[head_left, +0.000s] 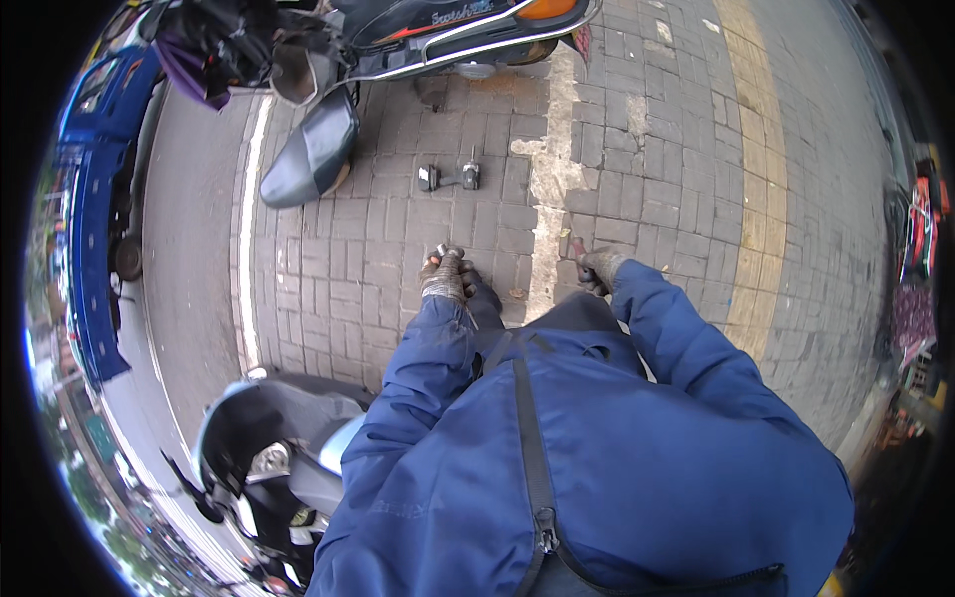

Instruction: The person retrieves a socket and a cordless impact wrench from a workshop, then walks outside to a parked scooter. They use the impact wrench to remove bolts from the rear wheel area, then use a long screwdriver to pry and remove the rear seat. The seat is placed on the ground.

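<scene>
Both hands wear knitted gloves, grey and ribbed over the wrists, darker over the fingers. The left hand (445, 275) is curled in front of the body; a small pale piece (442, 249), perhaps metal, shows at its fingertips, though I cannot tell whether it is gripped. The right hand (601, 269) is closed around a slim reddish tool (578, 246), which sticks out past the fingers above the paving; its exact kind is too small to tell.

Farther out, a black drill (470, 176) of hard, smooth casing lies on its side on rough grey paving bricks (398, 239), well apart from both hands. Left of it is a motorbike seat (318, 149), smooth, grey and black, tapering to a rounded end, near a parked motorbike (458, 50) with shiny metal rails. A ragged pale strip (557, 179) of crumbly cement crosses the bricks. The person's blue jacket (647, 438) is creased, woven cloth.
</scene>
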A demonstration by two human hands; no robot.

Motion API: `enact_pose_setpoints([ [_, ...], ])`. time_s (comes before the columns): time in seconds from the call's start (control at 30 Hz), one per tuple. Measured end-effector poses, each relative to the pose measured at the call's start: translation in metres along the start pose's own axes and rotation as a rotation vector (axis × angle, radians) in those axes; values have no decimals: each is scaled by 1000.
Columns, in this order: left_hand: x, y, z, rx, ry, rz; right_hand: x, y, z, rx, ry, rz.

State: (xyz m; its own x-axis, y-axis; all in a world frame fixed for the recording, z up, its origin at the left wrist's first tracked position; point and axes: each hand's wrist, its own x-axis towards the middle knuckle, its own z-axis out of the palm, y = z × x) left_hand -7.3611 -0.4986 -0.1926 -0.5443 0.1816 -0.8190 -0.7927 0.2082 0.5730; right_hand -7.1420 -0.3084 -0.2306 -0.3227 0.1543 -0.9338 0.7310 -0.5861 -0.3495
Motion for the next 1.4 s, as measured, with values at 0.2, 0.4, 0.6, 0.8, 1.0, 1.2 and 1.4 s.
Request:
enact_pose_setpoints([
  [0.2, 88, 119, 33, 354, -102, -1, 53, -40, 37, 455, 88, 46],
  [0.4, 169, 175, 72, 509, -156, 1, 125, -100, 56, 571, 159, 75],
  [0.6, 248, 184, 98, 568, -136, -100, 175, -156, 60, 594, 244, 125],
  [0.8, 303, 181, 125, 815, -309, -63, 227, -185, 68, 721, 345, 5],
  [1.0, 380, 195, 122, 1007, -356, -239, 283, -199, 99, 678, 541, 136],
  [1.2, 453, 197, 107, 1133, -349, -189, 361, -177, 133, 776, 711, 187],
  [1.4, 536, 162, 96, 1161, -281, -77, 472, -118, 162, 1045, 713, 119],
])
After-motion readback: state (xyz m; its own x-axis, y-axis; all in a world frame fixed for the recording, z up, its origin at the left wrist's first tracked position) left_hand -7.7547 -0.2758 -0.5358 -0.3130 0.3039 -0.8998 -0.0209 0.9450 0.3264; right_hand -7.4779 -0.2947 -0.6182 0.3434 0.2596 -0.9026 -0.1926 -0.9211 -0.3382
